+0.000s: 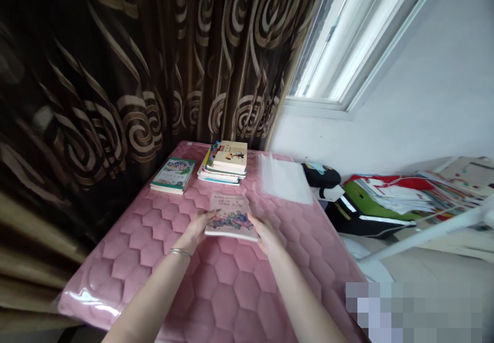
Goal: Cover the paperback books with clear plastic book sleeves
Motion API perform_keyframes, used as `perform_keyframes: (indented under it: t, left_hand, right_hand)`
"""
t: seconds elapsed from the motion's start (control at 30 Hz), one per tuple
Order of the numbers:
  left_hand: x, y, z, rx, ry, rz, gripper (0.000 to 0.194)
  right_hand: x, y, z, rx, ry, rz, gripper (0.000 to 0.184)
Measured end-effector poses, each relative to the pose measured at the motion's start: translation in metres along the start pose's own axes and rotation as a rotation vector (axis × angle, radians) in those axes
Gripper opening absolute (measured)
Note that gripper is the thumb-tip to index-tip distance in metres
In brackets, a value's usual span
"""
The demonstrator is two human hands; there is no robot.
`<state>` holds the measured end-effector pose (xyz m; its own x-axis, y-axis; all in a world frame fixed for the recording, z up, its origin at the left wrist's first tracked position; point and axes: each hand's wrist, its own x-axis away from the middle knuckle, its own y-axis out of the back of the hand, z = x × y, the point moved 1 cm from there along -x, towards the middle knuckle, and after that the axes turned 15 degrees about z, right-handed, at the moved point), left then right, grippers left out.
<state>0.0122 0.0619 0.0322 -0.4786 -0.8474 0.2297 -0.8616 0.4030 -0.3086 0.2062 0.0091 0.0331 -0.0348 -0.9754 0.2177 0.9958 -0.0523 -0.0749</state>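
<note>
A pale book (230, 217) with a colourful cartoon cover is held between both hands above the pink quilted surface. My left hand (199, 225) grips its left edge, and a silver bangle circles that wrist. On the opposite edge, my right hand (263, 231) has its thumb over the cover. Beyond the held book stands a stack of several books (226, 164), topped by a cream-coloured one. Off to the left lies a green-edged book (173, 174) with an illustrated cover. Clear plastic sleeves (286, 179) lie flat to the right of the stack.
The pink padded surface (162, 250) has a plastic-covered edge. Dark swirl-patterned curtains (154, 75) hang behind and left. Right of it are a black case (321, 174), a black-and-green bag (365, 209), piled papers (397, 194) and a white bar (424, 237). A window (328, 49) is above.
</note>
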Motion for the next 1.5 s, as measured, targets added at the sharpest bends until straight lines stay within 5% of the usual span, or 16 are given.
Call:
perform_keyframes:
  t: [0.17,0.37,0.53,0.73,1.2,1.37,1.5]
  left_hand:
    - [-0.001,-0.001,-0.016,0.007,0.048,0.105,0.014]
    - [0.001,0.001,-0.013,-0.040,-0.007,0.033,0.023]
    - [0.004,0.000,-0.012,-0.192,-0.240,0.032,0.033]
    - [0.009,0.005,0.003,-0.413,-0.461,0.091,0.025]
    - [0.007,0.010,0.019,-0.565,-0.388,-0.001,0.022]
    - [0.010,0.022,0.004,-0.506,-0.354,-0.128,0.032]
    - [0.021,0.049,-0.002,-0.476,-0.243,-0.207,0.035]
  right_hand:
    - [0.003,-0.004,0.016,-0.183,-0.113,0.038,0.023]
    - [0.003,0.005,0.010,0.122,0.003,0.040,0.042]
    - [0.008,0.012,0.007,0.546,0.214,-0.043,0.058]
    - [0.012,0.015,-0.006,0.560,0.290,-0.050,0.056]
    - [0.012,0.020,-0.025,0.741,0.237,-0.070,0.041]
    - [0.015,-0.003,-0.019,0.900,0.290,-0.135,0.045]
    - [0.010,-0.035,-0.021,0.901,0.241,-0.094,0.049]
